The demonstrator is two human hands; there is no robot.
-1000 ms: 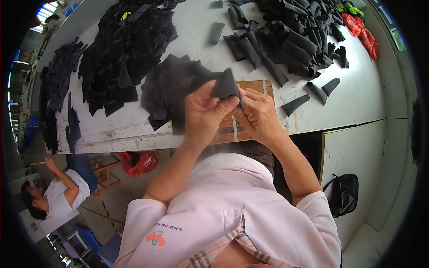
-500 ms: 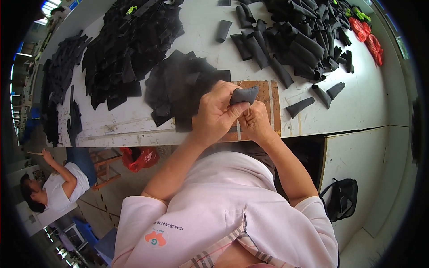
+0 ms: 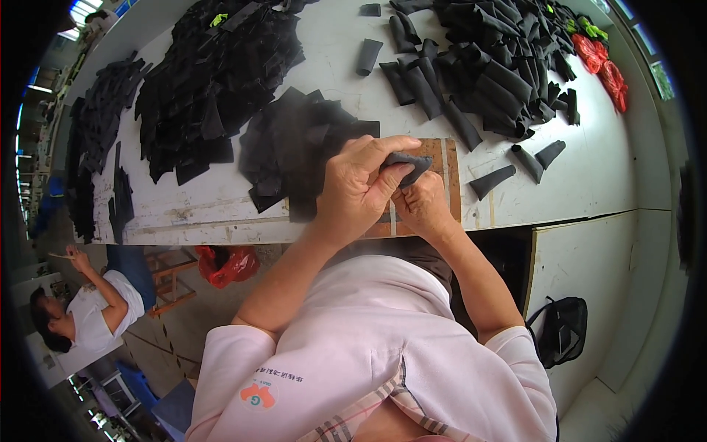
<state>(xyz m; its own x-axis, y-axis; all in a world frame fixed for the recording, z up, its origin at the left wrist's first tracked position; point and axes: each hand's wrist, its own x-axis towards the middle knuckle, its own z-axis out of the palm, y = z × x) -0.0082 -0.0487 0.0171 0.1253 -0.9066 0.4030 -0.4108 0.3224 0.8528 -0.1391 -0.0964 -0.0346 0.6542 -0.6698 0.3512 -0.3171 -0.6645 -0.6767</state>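
Note:
Both of my hands meet over the near edge of a white worktable (image 3: 589, 184). My left hand (image 3: 359, 188) wraps over a small dark fabric piece (image 3: 411, 161) and pinches it with thumb and fingers. My right hand (image 3: 421, 206) grips the same piece from below, its fingers curled. Under the hands lies a brown wooden board (image 3: 449, 177). A loose stack of flat black fabric pieces (image 3: 294, 147) sits just left of my hands.
More flat black pieces (image 3: 213, 81) cover the table's far left. Rolled black tubes (image 3: 486, 66) are heaped at the far right, three of them (image 3: 515, 166) near the board. Red items (image 3: 600, 62) lie at the right end. A seated person (image 3: 88, 309) is lower left; a black bag (image 3: 560, 328) stands right.
The dark piece was held wide and flat between my hands a second ago; now it is folded small and squeezed between both hands, which have closed together.

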